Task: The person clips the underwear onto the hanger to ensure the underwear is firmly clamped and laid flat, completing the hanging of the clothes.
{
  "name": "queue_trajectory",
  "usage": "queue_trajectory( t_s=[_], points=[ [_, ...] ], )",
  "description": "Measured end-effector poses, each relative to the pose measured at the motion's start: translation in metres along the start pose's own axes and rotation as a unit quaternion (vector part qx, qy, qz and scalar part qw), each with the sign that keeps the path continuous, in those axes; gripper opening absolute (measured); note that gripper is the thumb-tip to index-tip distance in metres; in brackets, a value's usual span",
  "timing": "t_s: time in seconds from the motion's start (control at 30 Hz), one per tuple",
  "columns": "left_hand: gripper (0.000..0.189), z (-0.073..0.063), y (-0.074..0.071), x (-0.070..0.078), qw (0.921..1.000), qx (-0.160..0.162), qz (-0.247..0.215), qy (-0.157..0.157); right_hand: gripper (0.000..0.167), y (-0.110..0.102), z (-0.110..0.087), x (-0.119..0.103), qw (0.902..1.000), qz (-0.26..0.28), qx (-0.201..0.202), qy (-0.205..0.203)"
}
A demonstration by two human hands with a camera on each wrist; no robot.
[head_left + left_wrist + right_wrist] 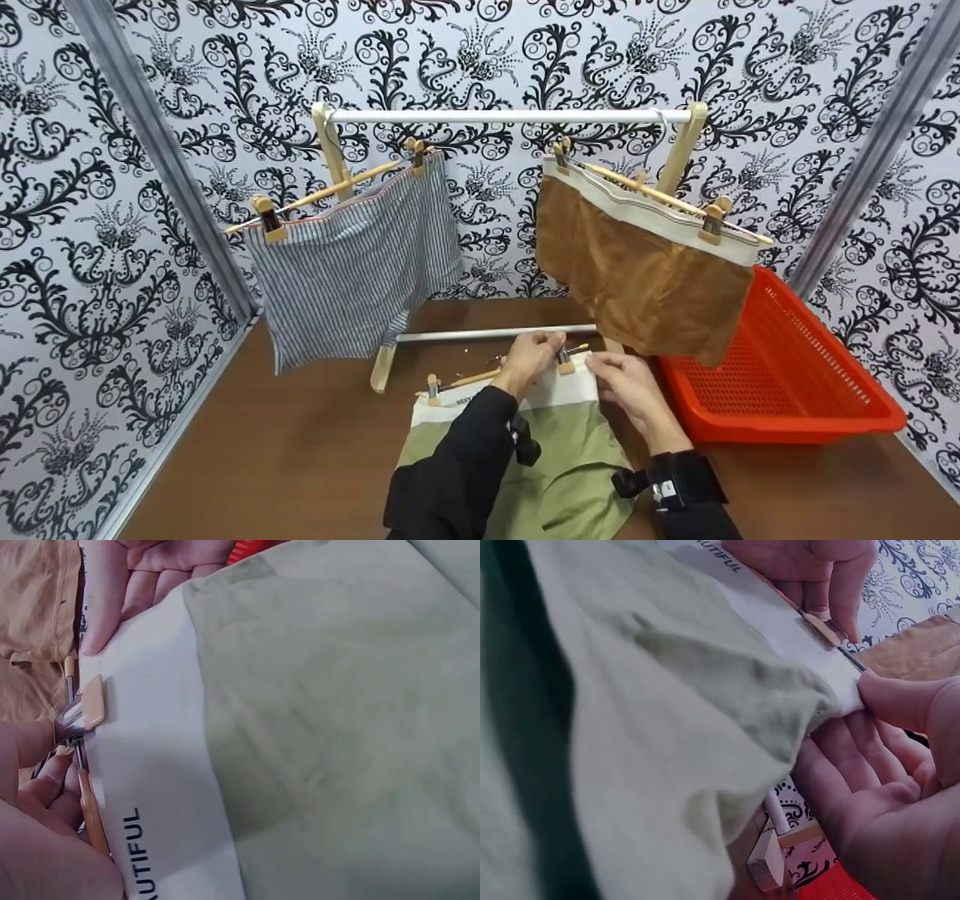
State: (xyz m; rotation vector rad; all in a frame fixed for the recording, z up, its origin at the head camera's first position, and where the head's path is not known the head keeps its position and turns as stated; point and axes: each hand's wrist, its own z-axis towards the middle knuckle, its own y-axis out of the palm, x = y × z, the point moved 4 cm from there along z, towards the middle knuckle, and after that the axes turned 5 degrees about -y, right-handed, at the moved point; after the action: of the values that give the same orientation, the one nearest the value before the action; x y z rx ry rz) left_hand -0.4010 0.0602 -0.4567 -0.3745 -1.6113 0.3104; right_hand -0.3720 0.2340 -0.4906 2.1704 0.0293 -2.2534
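Green shorts (570, 442) with a white waistband (154, 757) lie across the table before me, fastened to a wooden clip hanger (474, 379). My left hand (529, 360) pinches the right-hand clip (91, 701) between thumb and fingers; the clip's wooden pad lies over the waistband. At the waistband's right corner, my right hand (630, 386) holds the cloth, thumb on top and fingers beneath. The other clip (433, 390) sits on the left end of the waistband. Black lettering shows on the white band in both wrist views.
A rack with a white rail (510, 116) stands behind. Striped shorts (352, 270) hang from it at left, brown shorts (637, 277) at right, each on a clip hanger. A red plastic basket (795, 427) sits on the brown table (247, 457) at right. Patterned walls enclose the table.
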Motion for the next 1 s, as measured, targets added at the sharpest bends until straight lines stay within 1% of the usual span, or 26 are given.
queue_trajectory(
  t_s=[0.07, 0.13, 0.33, 0.53, 0.63, 0.77, 0.87, 0.93, 1.0],
  points=[
    [0.034, -0.001, 0.000, -0.001, 1.0000, -0.004, 0.004, -0.001, 0.036, 0.000, 0.000, 0.000, 0.9999, -0.006, 0.006, -0.005],
    [0.035, -0.001, 0.001, -0.002, 1.0000, -0.006, 0.004, 0.005, 0.037, 0.000, 0.000, 0.000, 0.9999, -0.010, 0.008, -0.011],
    [0.040, -0.005, 0.004, -0.004, 0.9990, -0.003, 0.015, 0.041, 0.041, -0.003, -0.002, -0.002, 0.9995, -0.025, 0.014, -0.017],
    [0.039, -0.006, 0.004, -0.005, 0.9980, 0.003, 0.027, 0.057, 0.042, -0.002, -0.004, -0.004, 0.9995, -0.021, 0.017, -0.019],
    [0.038, -0.007, 0.005, -0.006, 0.9974, -0.003, 0.026, 0.067, 0.041, -0.001, -0.004, -0.003, 0.9995, -0.020, 0.018, -0.017],
    [0.038, -0.006, 0.006, -0.008, 0.9968, -0.014, 0.016, 0.077, 0.042, -0.003, -0.004, -0.002, 0.9988, -0.040, 0.027, -0.012],
    [0.037, -0.005, 0.006, -0.010, 0.9960, -0.016, 0.020, 0.086, 0.044, -0.005, -0.004, -0.003, 0.9977, -0.054, 0.039, -0.009],
    [0.036, -0.005, 0.006, -0.011, 0.9946, -0.016, 0.028, 0.099, 0.046, -0.005, -0.004, -0.004, 0.9972, -0.058, 0.045, -0.011],
    [0.033, -0.004, 0.006, -0.012, 0.9923, -0.013, 0.039, 0.117, 0.048, -0.005, -0.004, -0.006, 0.9964, -0.062, 0.053, -0.021]
  ],
)
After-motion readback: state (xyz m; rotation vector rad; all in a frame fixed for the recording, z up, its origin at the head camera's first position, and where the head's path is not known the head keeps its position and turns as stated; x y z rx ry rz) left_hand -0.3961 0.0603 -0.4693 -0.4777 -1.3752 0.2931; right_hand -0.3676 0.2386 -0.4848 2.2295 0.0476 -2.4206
